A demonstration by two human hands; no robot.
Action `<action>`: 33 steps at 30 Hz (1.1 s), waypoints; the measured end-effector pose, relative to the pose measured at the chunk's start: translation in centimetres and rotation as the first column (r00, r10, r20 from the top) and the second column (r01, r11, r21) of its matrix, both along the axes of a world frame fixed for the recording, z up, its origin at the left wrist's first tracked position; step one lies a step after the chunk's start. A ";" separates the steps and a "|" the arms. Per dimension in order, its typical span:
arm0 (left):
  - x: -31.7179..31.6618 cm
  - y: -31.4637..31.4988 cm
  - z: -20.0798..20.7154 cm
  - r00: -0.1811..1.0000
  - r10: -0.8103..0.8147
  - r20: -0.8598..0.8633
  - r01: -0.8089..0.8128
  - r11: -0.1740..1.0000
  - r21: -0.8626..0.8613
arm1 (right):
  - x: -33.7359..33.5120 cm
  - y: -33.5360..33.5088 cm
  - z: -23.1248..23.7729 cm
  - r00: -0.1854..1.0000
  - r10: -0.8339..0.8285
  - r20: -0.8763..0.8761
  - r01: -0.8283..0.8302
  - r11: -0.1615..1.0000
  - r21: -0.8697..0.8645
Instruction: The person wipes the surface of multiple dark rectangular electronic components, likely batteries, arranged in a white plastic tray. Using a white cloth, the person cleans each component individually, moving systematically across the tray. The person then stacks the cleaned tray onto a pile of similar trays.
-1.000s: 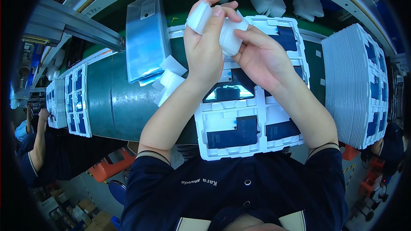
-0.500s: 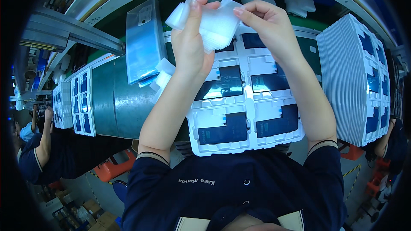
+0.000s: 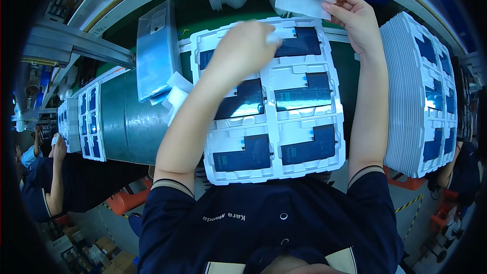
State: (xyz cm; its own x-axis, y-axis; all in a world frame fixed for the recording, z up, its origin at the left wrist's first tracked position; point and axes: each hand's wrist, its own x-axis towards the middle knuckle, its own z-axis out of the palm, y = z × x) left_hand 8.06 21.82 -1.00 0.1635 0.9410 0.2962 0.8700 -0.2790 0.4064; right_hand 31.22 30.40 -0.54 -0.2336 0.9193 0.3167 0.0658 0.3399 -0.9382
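In front of me lies a white plastic tray [image 3: 271, 122] with dark L-shaped flat batteries [image 3: 303, 92] in its compartments. My right hand [image 3: 355, 18] is past the tray's far right corner, thumb and fingers pinching thin translucent white sheets [image 3: 299, 4] that stick out to the left. Over the far part of the tray is my left hand [image 3: 246, 45], smeared by motion. Its fingers are closed round a white bit of sheet [image 3: 274, 37], mostly hidden by the hand. The left hand and forearm cover part of the batteries in the left column.
A clear bluish plastic bag pack [image 3: 158, 56] lies left of the tray, with loose white sheets [image 3: 177, 96] beside it. A tall stack of filled trays [image 3: 406, 96] stands at right. More trays [image 3: 93, 122] sit far left, near another person's arm [image 3: 57, 172]. A metal rail [image 3: 81, 43] crosses upper left.
My hands have parted. The right one has moved right with white sheets; the left one has turned over and come down nearer above the tray. The tray appears shifted slightly left in view.
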 end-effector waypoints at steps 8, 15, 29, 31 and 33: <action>0.7 0.6 0.6 0.998 0.055 0.033 -0.040 0.937 -0.347 | 1.2 0.7 -1.8 0.996 -0.031 0.087 0.043 0.989 -0.141; -2.8 -1.0 2.8 0.889 -0.352 0.293 0.432 0.857 -0.280 | 0.0 0.5 -2.2 0.975 0.089 0.202 -0.064 0.990 -0.128; -2.0 -1.4 2.1 0.863 -0.340 0.373 0.497 0.700 -0.513 | -2.1 -1.9 -1.1 0.733 0.072 0.676 -0.080 0.997 -0.020; -2.4 -1.2 1.4 0.847 -0.397 0.353 0.525 0.728 -0.440 | -2.3 -2.2 -1.1 0.700 0.013 0.714 -0.080 0.995 0.060; -2.3 -1.2 1.3 0.847 -0.335 0.413 0.507 0.744 -0.435 | -2.6 -2.7 -1.1 0.683 -0.087 0.725 -0.046 0.986 0.161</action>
